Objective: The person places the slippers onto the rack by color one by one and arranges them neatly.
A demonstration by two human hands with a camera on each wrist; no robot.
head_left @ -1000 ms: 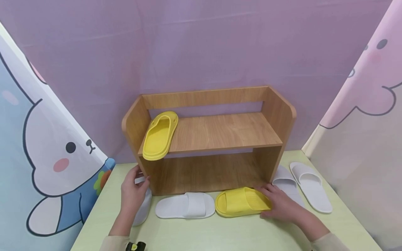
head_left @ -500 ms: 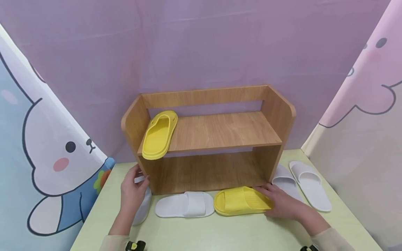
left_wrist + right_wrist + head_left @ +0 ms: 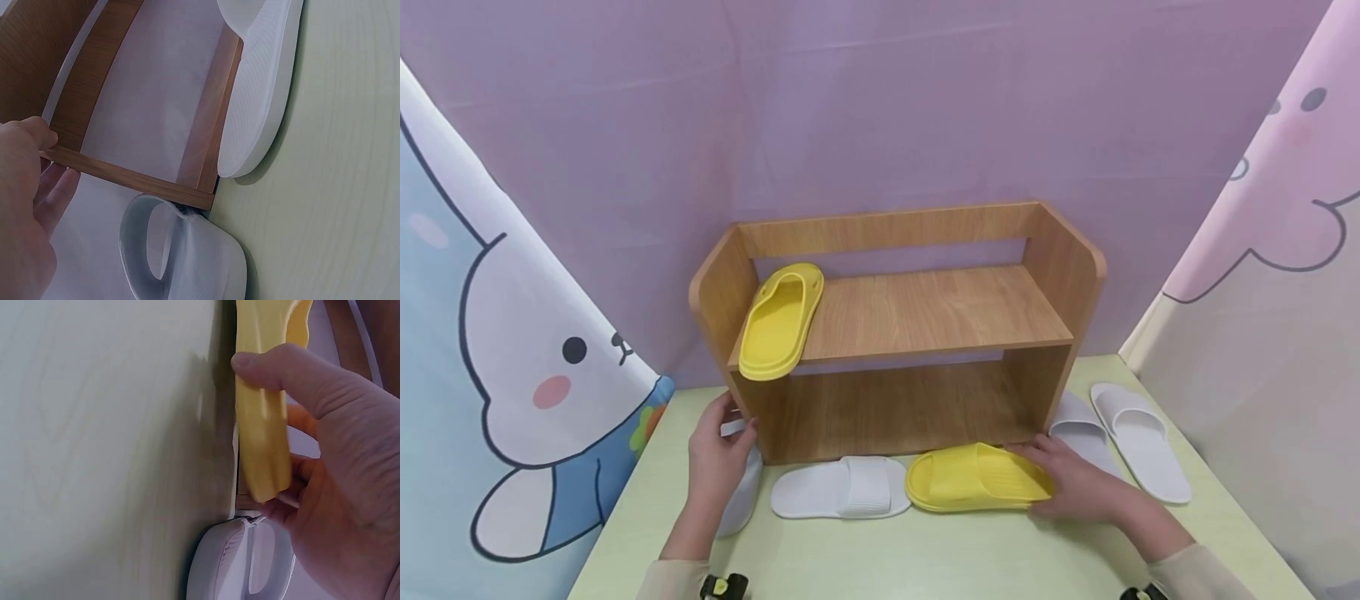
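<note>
My left hand (image 3: 718, 450) pinches the front edge of the left side panel of a small wooden shoe rack (image 3: 910, 317), thumb on one face and fingers on the other. The heel end of a yellow slipper (image 3: 958, 479) is between the thumb and fingers of my right hand (image 3: 1075, 483). This slipper lies sideways along the rack's front, low over the table, its toe pointing left. Its mate, another yellow slipper (image 3: 778, 325), sits on the left of the upper shelf. In the right wrist view the thumb presses the yellow slipper's side (image 3: 262, 431).
A white slipper (image 3: 842, 487) lies left of the yellow one in front of the rack. Another white slipper (image 3: 743, 500) is partly hidden beside my left hand. Two more, a partly covered slipper (image 3: 1082, 433) and a white slipper (image 3: 1142, 442), lie to the right.
The yellow slipper has shifted slightly left at its toe, up against the white slipper's end in the head view, with my right hand on its heel. My left hand stays on the rack.
</note>
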